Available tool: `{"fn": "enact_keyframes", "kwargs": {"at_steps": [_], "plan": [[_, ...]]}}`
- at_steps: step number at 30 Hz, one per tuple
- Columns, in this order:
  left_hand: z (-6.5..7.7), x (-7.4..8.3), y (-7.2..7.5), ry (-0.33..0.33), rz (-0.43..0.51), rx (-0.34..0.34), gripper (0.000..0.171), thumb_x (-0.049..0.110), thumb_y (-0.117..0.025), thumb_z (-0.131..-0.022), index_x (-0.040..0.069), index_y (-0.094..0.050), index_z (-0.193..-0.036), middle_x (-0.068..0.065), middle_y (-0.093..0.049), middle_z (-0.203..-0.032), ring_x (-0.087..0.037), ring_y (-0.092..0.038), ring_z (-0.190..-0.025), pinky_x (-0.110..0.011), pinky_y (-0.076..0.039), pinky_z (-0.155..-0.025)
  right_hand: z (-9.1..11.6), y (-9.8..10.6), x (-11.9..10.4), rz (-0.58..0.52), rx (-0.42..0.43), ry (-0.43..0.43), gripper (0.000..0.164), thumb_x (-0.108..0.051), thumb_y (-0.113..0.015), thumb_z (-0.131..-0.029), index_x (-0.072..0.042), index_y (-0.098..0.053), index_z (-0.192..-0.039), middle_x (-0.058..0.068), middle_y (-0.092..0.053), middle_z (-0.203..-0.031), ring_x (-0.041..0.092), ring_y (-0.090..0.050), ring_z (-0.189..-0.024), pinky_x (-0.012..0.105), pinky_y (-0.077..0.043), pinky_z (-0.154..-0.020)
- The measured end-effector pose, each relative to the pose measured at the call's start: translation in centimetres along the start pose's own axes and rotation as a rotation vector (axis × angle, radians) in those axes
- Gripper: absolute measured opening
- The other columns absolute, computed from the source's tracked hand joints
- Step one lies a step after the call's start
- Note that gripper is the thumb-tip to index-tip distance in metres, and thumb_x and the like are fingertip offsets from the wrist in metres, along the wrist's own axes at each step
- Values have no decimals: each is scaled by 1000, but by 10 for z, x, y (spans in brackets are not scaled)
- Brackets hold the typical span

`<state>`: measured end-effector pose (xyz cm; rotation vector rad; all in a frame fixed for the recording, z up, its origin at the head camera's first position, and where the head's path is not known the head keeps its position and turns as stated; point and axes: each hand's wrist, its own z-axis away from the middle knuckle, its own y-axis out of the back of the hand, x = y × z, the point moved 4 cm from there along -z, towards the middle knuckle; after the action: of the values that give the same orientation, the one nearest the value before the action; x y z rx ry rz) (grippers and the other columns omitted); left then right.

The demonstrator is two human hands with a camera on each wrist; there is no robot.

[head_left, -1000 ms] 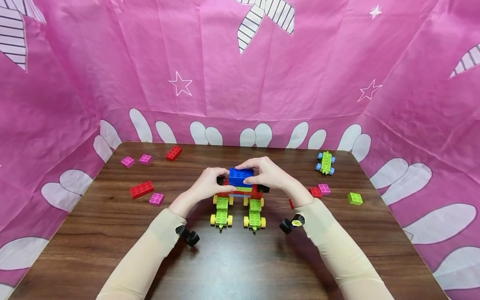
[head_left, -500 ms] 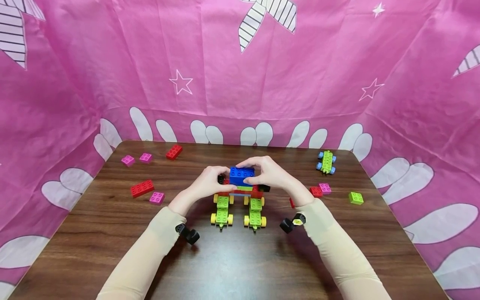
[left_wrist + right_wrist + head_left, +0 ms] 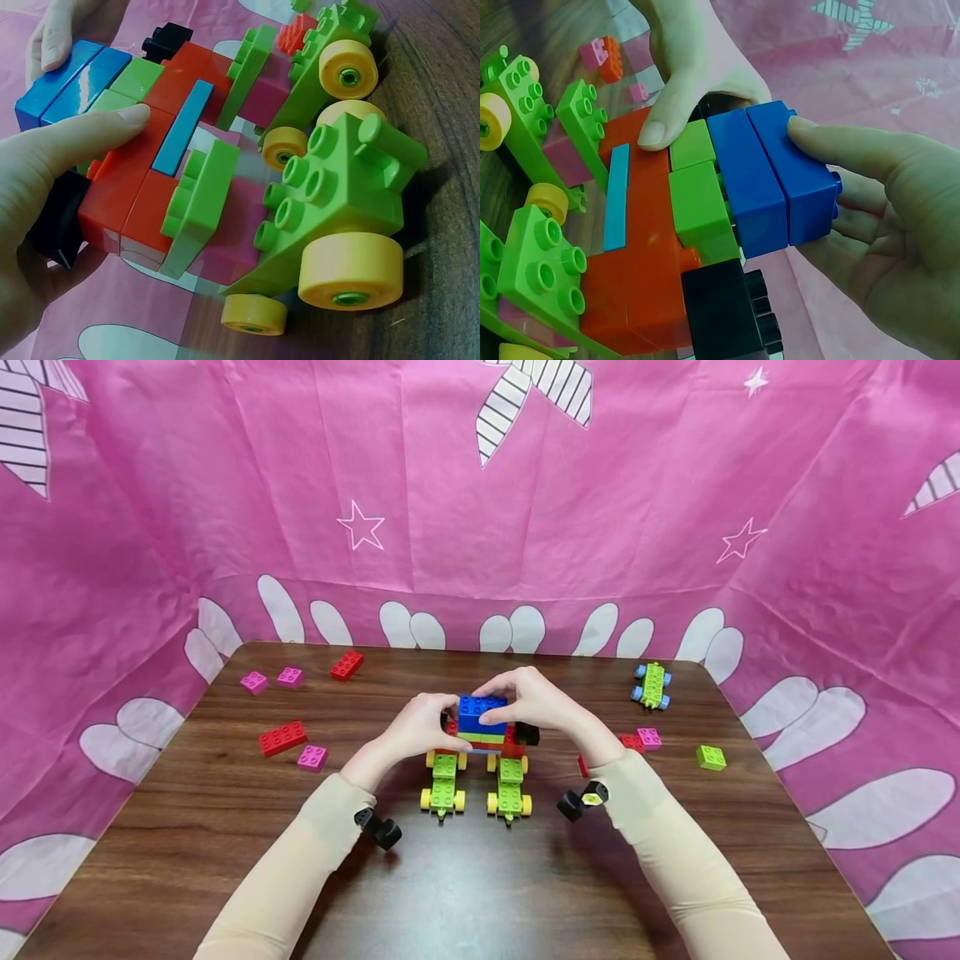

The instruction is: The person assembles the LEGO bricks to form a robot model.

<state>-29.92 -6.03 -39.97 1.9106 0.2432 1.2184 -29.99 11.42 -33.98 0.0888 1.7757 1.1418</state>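
A block vehicle stands on two lime wheeled bases [image 3: 443,793] with yellow wheels. Its body has red bricks [image 3: 649,217], a thin light-blue plate [image 3: 616,199], lime bricks [image 3: 697,210] and a black brick [image 3: 724,307] at each side. Two stacked blue bricks [image 3: 742,180] top it, with lime studs showing in a narrow gap under the lower one. My left hand [image 3: 414,727] grips the body's left side, thumb on the red brick's face. With thumb and fingers my right hand [image 3: 534,700] pinches the upper blue brick. Some left fingers are hidden behind the body.
Pink bricks [image 3: 312,757] and red bricks [image 3: 282,738] lie on the brown table [image 3: 480,893] at left. At right are a lime brick [image 3: 711,757], a pink brick [image 3: 648,738], red bricks and a lime base with blue wheels [image 3: 652,686]. Pink cloth [image 3: 450,543] encloses the table.
My left thumb has slid down from the lime layer to the red one. My right thumb has shifted slightly up and left on the blue brick, so more of the lime layer shows.
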Motion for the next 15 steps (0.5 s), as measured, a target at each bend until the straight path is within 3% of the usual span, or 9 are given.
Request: {"fn": "enact_keyframes", "kwargs": {"at_steps": [10, 15], "plan": [[-2, 2, -3, 13, -76, 9, 50, 31, -89, -66, 7, -67, -105, -1, -69, -90, -14, -61, -80, -29, -54, -74, 0, -1, 2, -36, 0, -50, 37, -18, -78, -81, -3, -70, -114, 11, -73, -100, 16, -68, -84, 29, -57, -74], [-1, 1, -4, 36, -64, 19, 50, 30, -89, -67, 6, -68, -106, -2, -70, -91, -14, -62, -81, -29, -55, -75, -1, -2, 4, -54, 14, -66, 36, -17, -78, -81, -4, -71, -113, 10, -73, -100, 16, -68, -83, 29, -57, -73]]}}
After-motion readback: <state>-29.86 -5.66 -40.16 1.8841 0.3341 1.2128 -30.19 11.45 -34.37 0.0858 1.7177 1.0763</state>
